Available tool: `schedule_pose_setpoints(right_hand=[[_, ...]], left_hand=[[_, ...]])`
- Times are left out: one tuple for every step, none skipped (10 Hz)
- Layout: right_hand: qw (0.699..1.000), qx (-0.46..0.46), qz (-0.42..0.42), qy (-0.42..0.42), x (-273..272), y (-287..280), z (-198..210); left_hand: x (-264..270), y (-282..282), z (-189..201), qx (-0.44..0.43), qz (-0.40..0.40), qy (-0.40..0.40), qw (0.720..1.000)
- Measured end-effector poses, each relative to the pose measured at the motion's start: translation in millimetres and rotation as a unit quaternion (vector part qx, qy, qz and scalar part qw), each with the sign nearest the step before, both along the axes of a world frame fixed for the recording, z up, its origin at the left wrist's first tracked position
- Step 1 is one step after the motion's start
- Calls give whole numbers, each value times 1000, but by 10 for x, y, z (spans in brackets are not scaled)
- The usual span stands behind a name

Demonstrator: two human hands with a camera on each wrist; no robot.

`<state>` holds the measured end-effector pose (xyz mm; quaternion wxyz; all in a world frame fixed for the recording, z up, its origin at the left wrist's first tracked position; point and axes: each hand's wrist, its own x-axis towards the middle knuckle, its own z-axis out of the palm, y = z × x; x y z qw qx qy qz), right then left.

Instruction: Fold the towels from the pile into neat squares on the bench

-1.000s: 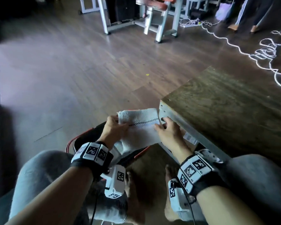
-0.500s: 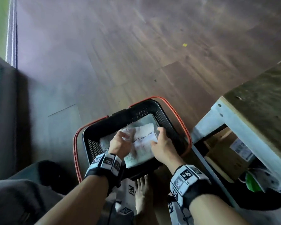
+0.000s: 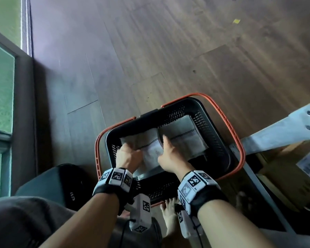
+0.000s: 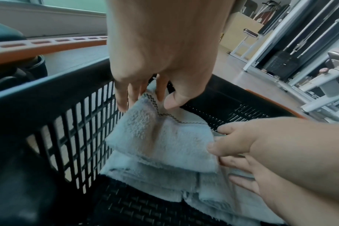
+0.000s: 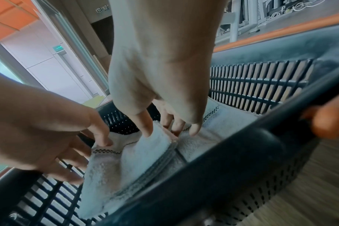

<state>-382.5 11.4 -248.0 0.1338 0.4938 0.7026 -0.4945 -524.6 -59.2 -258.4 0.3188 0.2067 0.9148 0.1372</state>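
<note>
A folded white towel [image 3: 151,152] with a checked stripe sits low in the left half of the black basket [image 3: 220,140]. My left hand [image 3: 128,149] pinches its far left corner, thumb [image 4: 172,102] in front and fingers behind. My right hand [image 3: 166,146] grips its right edge, thumb on top in the left wrist view and fingers [image 5: 176,126] tucked down the side. A second folded towel [image 3: 185,136] lies beside it on the right. More towel layers [image 4: 145,175] lie underneath.
The basket stands on the wooden floor, its orange handles [image 3: 234,133] folded outward. The bench's white frame [image 3: 284,128] rises at the right, with a cardboard box [image 3: 292,169] beneath it. A dark seat [image 3: 48,183] is at the lower left, and bare toes [image 3: 169,208] show near the basket.
Both hands carried the folded towel from beside the bench corner down into the basket, lowering it to the left of the other folded towel. My view tilted downward.
</note>
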Motion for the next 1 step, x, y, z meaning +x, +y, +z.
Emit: schedule_pose_setpoints(right_hand=[[1000,-8,-10,-4,-46,-10,-29]], left_hand=[[-29,-47,-130,-30,5,-30,999]])
